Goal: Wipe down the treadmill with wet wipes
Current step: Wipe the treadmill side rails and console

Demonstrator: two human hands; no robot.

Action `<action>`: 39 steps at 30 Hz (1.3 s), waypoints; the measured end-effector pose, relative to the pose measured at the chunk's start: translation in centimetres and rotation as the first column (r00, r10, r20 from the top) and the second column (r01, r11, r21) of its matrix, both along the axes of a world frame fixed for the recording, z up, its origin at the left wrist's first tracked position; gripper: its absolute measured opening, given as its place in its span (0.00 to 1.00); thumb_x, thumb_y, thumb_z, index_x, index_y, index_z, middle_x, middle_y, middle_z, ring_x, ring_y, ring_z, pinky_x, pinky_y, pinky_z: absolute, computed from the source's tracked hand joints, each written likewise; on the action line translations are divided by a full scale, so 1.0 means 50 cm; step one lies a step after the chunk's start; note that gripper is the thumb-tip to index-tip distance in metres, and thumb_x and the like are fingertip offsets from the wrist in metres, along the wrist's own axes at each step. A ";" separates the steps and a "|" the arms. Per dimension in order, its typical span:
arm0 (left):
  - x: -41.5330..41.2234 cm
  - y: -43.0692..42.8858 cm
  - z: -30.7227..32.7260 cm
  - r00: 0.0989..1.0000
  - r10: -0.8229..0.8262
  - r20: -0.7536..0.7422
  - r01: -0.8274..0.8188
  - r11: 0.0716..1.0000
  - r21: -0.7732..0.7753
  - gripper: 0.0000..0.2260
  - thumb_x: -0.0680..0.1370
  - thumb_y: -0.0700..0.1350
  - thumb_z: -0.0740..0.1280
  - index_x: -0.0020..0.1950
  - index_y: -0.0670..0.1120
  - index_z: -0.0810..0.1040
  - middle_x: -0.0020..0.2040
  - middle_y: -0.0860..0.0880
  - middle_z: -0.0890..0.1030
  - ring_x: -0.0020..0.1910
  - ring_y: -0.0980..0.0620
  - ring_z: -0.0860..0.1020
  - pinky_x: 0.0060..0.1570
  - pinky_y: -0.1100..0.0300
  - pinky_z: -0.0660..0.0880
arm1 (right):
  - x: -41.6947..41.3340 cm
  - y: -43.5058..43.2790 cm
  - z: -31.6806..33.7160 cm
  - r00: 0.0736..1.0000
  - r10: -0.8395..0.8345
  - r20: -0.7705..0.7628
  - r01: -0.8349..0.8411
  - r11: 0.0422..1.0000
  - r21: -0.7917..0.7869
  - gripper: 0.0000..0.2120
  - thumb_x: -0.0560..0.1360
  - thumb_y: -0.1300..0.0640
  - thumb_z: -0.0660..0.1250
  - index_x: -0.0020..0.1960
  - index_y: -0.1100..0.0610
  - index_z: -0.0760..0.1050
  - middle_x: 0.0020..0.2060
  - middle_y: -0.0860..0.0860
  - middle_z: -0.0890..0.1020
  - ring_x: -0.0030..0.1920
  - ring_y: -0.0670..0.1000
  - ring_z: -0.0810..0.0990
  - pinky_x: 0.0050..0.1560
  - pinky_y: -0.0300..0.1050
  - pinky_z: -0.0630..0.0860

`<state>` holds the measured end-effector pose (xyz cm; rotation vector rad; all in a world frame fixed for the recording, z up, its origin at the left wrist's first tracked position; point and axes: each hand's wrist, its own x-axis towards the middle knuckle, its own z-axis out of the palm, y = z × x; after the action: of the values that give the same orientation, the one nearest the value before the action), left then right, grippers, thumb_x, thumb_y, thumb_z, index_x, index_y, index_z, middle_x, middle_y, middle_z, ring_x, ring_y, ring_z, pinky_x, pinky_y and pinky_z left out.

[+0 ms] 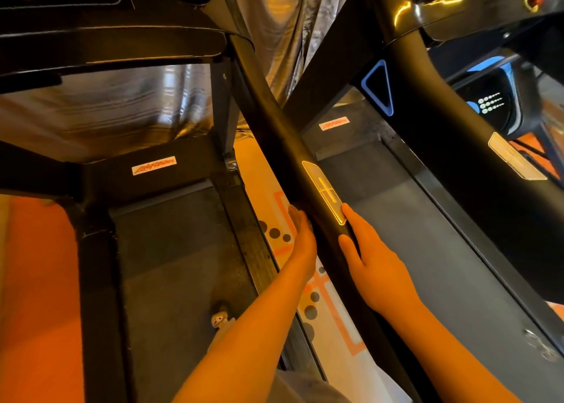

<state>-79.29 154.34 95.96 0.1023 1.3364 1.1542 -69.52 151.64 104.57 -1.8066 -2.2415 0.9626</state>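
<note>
Floor covering [332,360], white with orange lines and dark dots, fills the gap between two machines directly below the viewer. Both forearms reach forward over this gap.

The left hand [302,244] lies flat against the left flank of the black handrail [327,250], fingers straight and together, grasping nothing. The right hand [370,262] lies along the right flank of the same handrail, fingers extended forward and thumb resting on the top surface. It also grasps nothing. No wet wipe is identifiable at either hand. Whether one is pressed under a palm cannot be determined.

The handrail belongs to the treadmill [442,265] on the right, whose grey belt lies below and to the right of the right hand. The long axis of the handrail runs from lower right, near the body, diagonally up and left, away from the body. Both hands sit at about the same station along it. The right fingertips are slightly further forward, just beside the near end of the metal sensor plate [325,193] set into the handrail top.

Judgement: the next stroke follows this axis, forward over the sensor plate. The right hand is better placed, since the plate lies just beside and ahead of its index finger.

Further out, a second treadmill [183,265] stands on the left, with a logo label [154,165] on its motor cover. Its console [61,9] sits at the upper left. A pale pleated curtain [283,36] hangs behind both machines.
</note>
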 end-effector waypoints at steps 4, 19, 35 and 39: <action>0.019 -0.022 0.015 0.995 0.017 0.094 -0.022 0.999 0.050 0.31 0.81 0.64 0.45 0.78 0.49 0.59 0.75 0.43 0.67 0.72 0.40 0.67 0.67 0.46 0.67 | 0.004 0.004 -0.002 0.999 -0.004 -0.050 0.002 1.000 -0.025 0.28 0.78 0.42 0.47 0.77 0.42 0.46 0.77 0.47 0.59 0.72 0.53 0.66 0.68 0.49 0.68; 0.084 -0.101 0.064 0.971 0.009 -0.239 0.066 0.950 0.305 0.46 0.64 0.80 0.46 0.78 0.62 0.39 0.80 0.55 0.46 0.76 0.56 0.50 0.74 0.48 0.53 | 0.120 -0.106 -0.007 0.993 -0.017 -0.116 0.009 0.997 -0.071 0.27 0.72 0.38 0.51 0.66 0.31 0.42 0.77 0.42 0.55 0.74 0.50 0.63 0.71 0.49 0.65; 0.133 -0.137 -0.037 0.995 -0.097 0.006 0.096 0.992 0.084 0.45 0.67 0.80 0.48 0.78 0.56 0.59 0.75 0.47 0.68 0.73 0.44 0.67 0.71 0.43 0.65 | 0.125 -0.114 -0.011 0.997 0.033 -0.065 -0.033 0.999 0.002 0.26 0.75 0.41 0.53 0.67 0.36 0.43 0.78 0.44 0.54 0.75 0.49 0.61 0.71 0.44 0.63; 0.136 -0.144 -0.023 0.992 -0.109 0.063 0.107 0.994 0.034 0.31 0.80 0.67 0.43 0.75 0.51 0.65 0.71 0.46 0.72 0.71 0.43 0.69 0.65 0.49 0.69 | 0.145 -0.103 -0.015 0.962 -0.071 -0.263 0.058 0.997 -0.059 0.21 0.81 0.53 0.59 0.68 0.35 0.56 0.75 0.44 0.63 0.70 0.49 0.68 0.66 0.45 0.70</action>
<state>-72.49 147.16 94.83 0.1558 1.2414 1.0778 -62.27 146.51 103.82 -1.6456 -2.0029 1.1807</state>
